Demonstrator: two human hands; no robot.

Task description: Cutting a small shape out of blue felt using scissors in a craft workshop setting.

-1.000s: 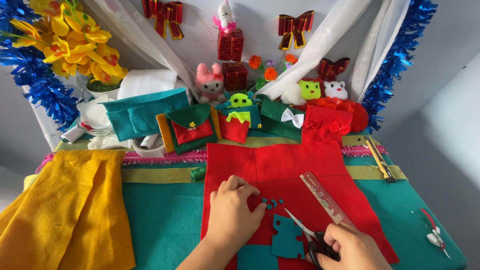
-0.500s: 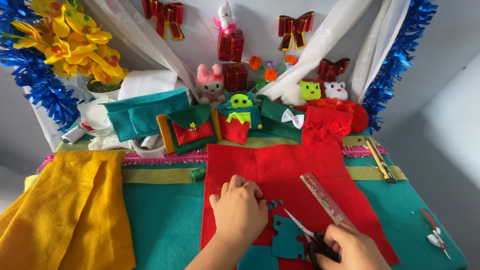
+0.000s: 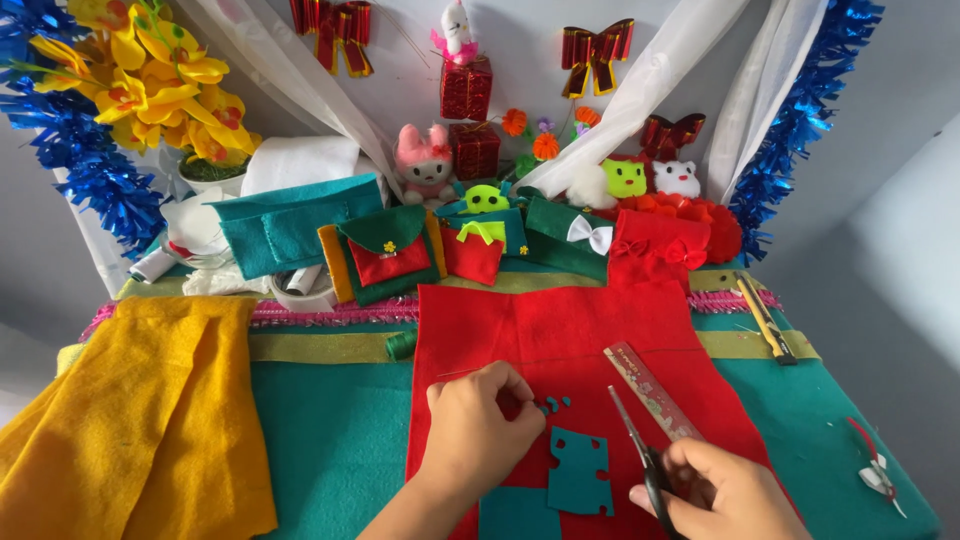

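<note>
1. Left hand (image 3: 480, 425): fingers curled together, pinching at tiny teal felt scraps (image 3: 553, 405) on the large red felt sheet (image 3: 560, 330).
2. Right hand (image 3: 725, 490): closed around black-handled scissors (image 3: 640, 450), blades apart, beside a clear plastic ruler (image 3: 650, 390).
3. Notched teal felt rectangle (image 3: 578, 470): lies flat on the red sheet between both hands; judged light, soft and floppy, best pinched at an edge.

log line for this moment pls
left hand fingertips on red felt | right hand holds scissors | teal cutout between hands
</note>
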